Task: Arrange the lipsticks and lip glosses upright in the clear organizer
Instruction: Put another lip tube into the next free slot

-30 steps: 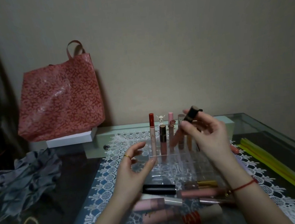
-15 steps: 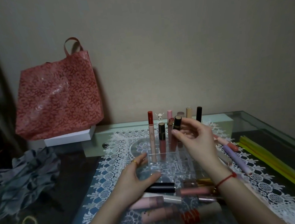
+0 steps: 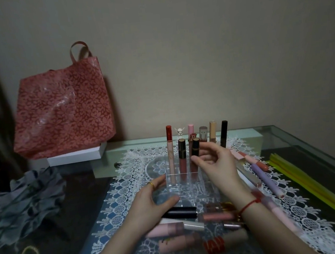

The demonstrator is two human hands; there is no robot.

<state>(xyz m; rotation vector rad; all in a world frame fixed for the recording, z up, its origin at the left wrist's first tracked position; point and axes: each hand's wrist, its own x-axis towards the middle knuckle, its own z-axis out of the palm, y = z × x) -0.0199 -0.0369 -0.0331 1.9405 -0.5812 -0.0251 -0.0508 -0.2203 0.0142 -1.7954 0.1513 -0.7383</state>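
The clear organizer stands on a white lace mat, with several lipsticks and glosses upright in its back rows. My right hand pinches a black lipstick, holding it upright in the second row beside a brown-capped one. My left hand grips the organizer's front left corner between thumb and fingers. Several tubes lie flat in front, among them a black tube, a pink gloss and a red-banded one.
More tubes, including a lilac pen-shaped one, lie right of the organizer. A red patterned bag on a white box stands at the back left. Grey cloth is at left, yellow strips at right on the glass table.
My right hand has brought the black lipstick down from above the back row into the second row. My left hand has closed onto the organizer's front corner.
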